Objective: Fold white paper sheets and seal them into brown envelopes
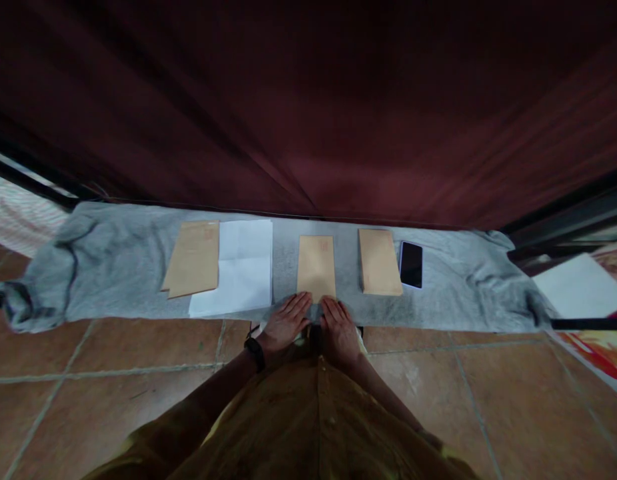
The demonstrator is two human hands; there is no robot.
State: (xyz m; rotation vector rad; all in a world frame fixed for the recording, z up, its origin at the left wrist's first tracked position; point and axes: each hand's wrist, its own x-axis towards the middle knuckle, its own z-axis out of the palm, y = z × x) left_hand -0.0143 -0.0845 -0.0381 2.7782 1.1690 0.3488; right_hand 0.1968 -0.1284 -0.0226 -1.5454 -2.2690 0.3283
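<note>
A brown envelope point(316, 265) lies in the middle of a grey cloth point(113, 267) spread on the floor. My left hand point(285, 321) and my right hand point(338, 325) rest flat side by side, fingers stretched out, fingertips touching the envelope's near edge. Neither hand holds anything. A black band sits on my left wrist. To the left lie another brown envelope point(193, 259) and a white sheet of paper point(244, 267). To the right lie a stack of brown envelopes point(378, 261) and a black phone point(411, 265).
A dark red curtain point(338, 113) hangs just behind the cloth. Brown floor tiles point(113, 373) run along the near side. White and coloured papers point(583, 293) lie at the far right. My knees fill the lower middle of the view.
</note>
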